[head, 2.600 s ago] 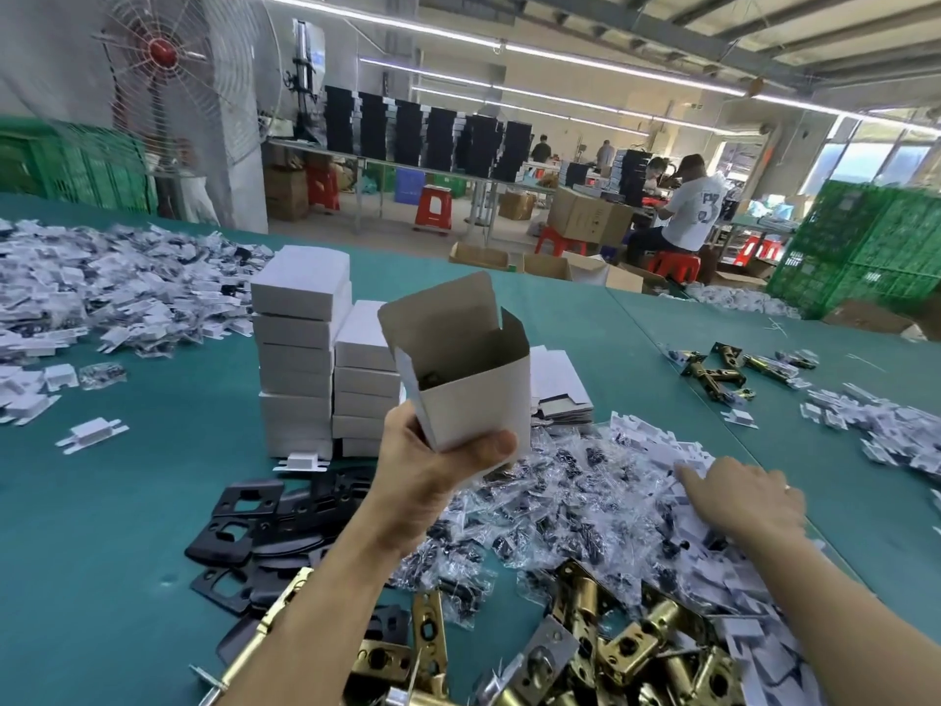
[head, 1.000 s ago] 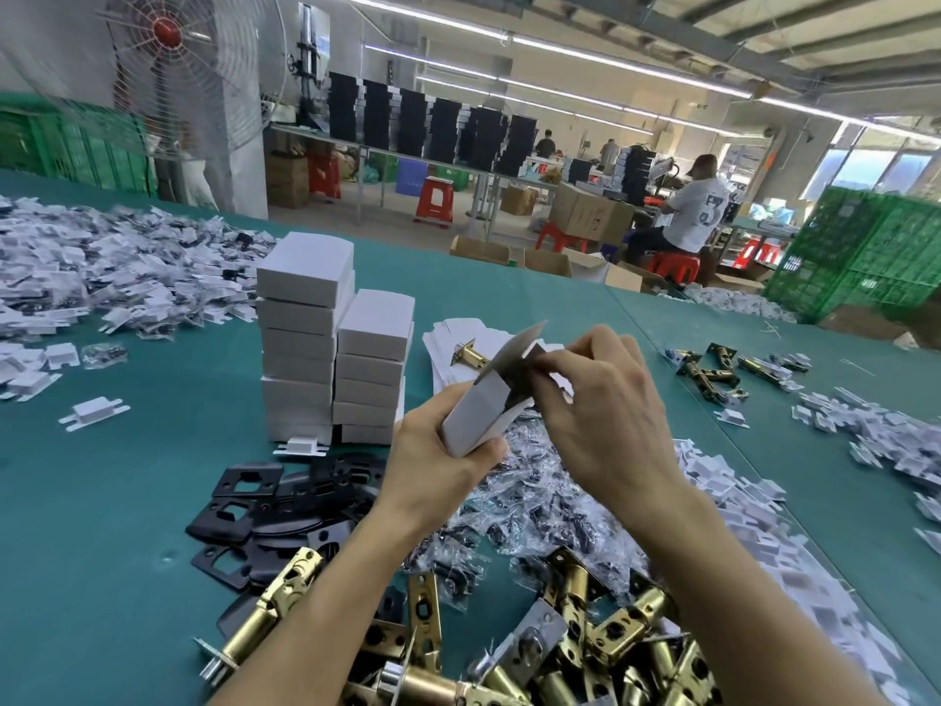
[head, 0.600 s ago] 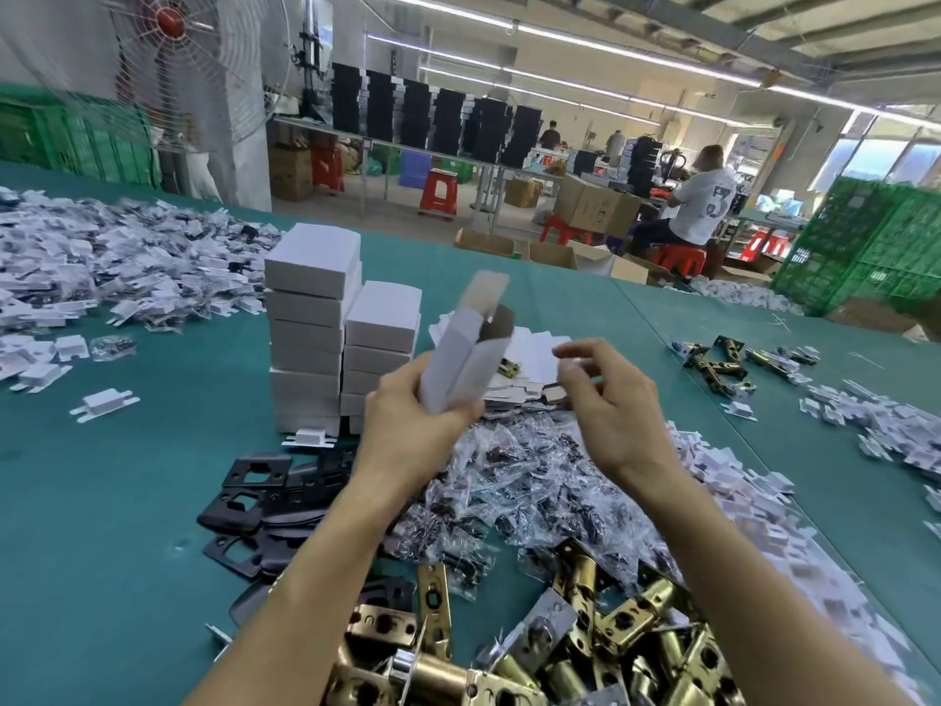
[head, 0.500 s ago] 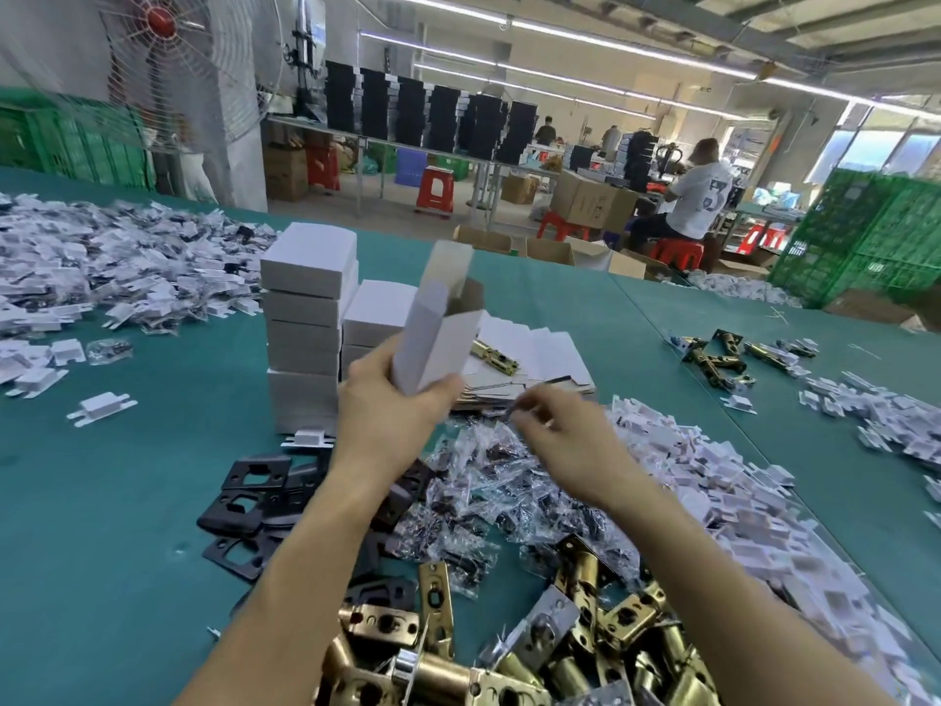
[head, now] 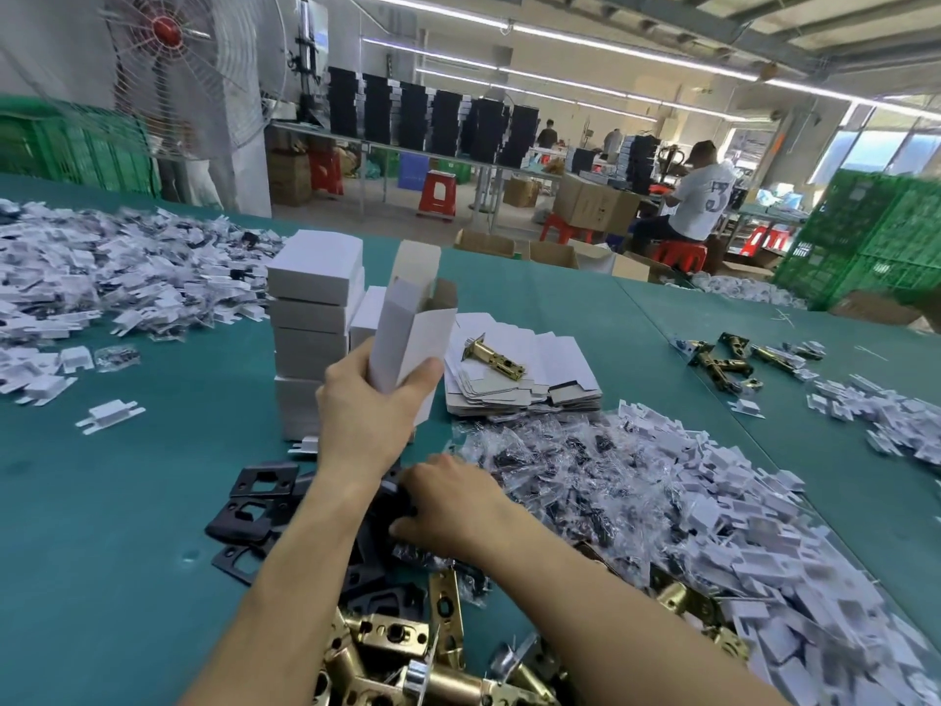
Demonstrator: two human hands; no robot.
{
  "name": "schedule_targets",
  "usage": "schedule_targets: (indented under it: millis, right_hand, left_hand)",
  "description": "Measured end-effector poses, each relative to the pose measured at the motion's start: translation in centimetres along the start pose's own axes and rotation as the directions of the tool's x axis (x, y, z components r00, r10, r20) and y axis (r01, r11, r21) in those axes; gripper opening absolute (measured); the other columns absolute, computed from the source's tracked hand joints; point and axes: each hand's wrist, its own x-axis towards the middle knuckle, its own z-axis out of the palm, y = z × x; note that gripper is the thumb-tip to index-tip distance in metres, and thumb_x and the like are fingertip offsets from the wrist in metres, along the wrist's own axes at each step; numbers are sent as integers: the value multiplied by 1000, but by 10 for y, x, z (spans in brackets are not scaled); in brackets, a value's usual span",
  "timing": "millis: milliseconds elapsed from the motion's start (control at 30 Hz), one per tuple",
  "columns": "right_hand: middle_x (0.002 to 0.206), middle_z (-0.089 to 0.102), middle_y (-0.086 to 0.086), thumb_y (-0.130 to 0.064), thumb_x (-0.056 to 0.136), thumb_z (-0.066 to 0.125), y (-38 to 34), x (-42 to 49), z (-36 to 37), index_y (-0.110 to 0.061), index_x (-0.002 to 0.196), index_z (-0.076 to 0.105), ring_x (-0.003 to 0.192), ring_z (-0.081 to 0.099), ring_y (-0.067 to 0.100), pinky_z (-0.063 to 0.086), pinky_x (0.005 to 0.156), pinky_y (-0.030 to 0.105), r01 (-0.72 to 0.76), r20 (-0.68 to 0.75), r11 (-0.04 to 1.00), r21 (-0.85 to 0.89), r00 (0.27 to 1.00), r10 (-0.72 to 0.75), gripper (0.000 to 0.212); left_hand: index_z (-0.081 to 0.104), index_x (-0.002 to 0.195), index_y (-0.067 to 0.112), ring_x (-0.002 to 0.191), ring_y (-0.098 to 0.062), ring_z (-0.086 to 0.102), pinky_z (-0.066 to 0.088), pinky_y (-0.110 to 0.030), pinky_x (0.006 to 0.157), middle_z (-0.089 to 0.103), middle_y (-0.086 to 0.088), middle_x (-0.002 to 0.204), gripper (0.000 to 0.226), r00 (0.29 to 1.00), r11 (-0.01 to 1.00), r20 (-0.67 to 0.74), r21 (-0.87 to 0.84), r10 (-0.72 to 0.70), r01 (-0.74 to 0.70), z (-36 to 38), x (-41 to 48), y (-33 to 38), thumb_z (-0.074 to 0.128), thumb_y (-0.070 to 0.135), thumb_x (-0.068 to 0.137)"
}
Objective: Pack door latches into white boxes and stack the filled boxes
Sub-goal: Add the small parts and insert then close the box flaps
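done: filled boxes (head: 313, 318) stacked on surface (head: 127, 501) | now: left grip (head: 366, 405) holds open white box (head: 407, 343) aloft; right grip (head: 448, 501) at black plates (head: 262, 481), we cannot tell if closed | left: latches (head: 392, 639) piled unpacked

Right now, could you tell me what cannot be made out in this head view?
- Inside of the open box: hidden by its own walls, head view.
- Fingertips of the right hand: behind the wrist of the left hand, so its grip is unclear.
- The shorter box stack: mostly behind the open box and left hand.
- The brass latch pile: cut off by the bottom edge.
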Motion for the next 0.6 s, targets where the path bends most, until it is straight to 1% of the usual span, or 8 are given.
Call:
schedule_targets:
  millis: [67, 100, 167, 233, 367, 433, 533, 600]
  right_hand:
    - [102, 63, 18, -20, 87, 57, -5, -2, 2, -9, 85, 57, 97, 62, 37, 43, 66, 36, 50, -14, 997, -52, 999, -51, 12]
    - [101, 64, 19, -18, 86, 54, -8, -2, 3, -9, 85, 59, 96, 63, 38, 41, 65, 36, 72, -17, 994, -83, 997, -74, 10]
    - [102, 66, 20, -15, 89, 50, -10, -3, 3, -6, 98, 65, 95, 66, 39, 41, 65, 37, 99, -37, 986, -138, 994, -105, 20]
    - [100, 66, 18, -14, 92, 52, -8, -2, 1, -6, 104, 66, 93, 67, 39, 40, 65, 37, 130, -70, 973, -189, 987, -145, 20]
    - [79, 60, 12, -31, 90, 50, -7, -2, 0, -12, 88, 65, 84, 66, 34, 37, 66, 34, 101, -84, 980, -174, 989, -117, 23]
    - [83, 60, 11, -38, 91, 51, -11, 0, 4, -13, 88, 62, 85, 64, 34, 37, 66, 35, 87, -90, 984, -154, 991, -102, 28]
    - [100, 62, 13, -25, 90, 54, -15, 2, 6, -8, 103, 64, 92, 62, 37, 38, 65, 35, 83, -112, 992, -94, 989, -93, 24]
    - [104, 60, 14, -20, 87, 57, -15, 4, 7, -6, 106, 62, 93, 61, 38, 39, 64, 36, 86, -90, 995, -48, 992, -90, 25]
  left_hand:
    - [66, 66, 51, 60, 4, 63, 44, -9, 44, 69, 24, 73, 26, 1000, 1000, -1, -8, -11, 11, 0, 0, -1, 86, 35, 73]
    - [66, 66, 49, 62, 4, 63, 44, -9, 44, 69, 24, 73, 26, 1000, 1000, 3, -11, -13, 13, 0, 0, -1, 86, 35, 74]
    - [67, 66, 51, 63, 5, 63, 44, -8, 43, 69, 25, 73, 28, 1000, 1000, 12, -16, -10, 10, 1, -1, -1, 86, 33, 75]
    - [66, 65, 49, 61, 4, 63, 44, -9, 43, 69, 23, 72, 29, 1000, 1000, 11, -22, -4, 4, 2, -1, -2, 86, 31, 76]
    - [66, 68, 45, 63, 2, 64, 48, -13, 46, 70, 20, 74, 27, 999, 998, 33, -56, 2, 0, 4, -2, -3, 86, 28, 77]
    - [67, 71, 46, 69, 2, 65, 51, -16, 47, 70, 21, 78, 27, 998, 997, 67, -74, -1, 6, 5, -3, -3, 86, 28, 78]
    - [68, 80, 45, 74, 2, 66, 56, -22, 52, 71, 21, 81, 23, 994, 996, 109, -90, -5, 15, 6, -4, -2, 86, 30, 78]
    - [69, 85, 42, 73, 1, 66, 58, -26, 53, 71, 20, 80, 22, 991, 995, 130, -101, -15, 28, 5, -4, -3, 86, 30, 78]
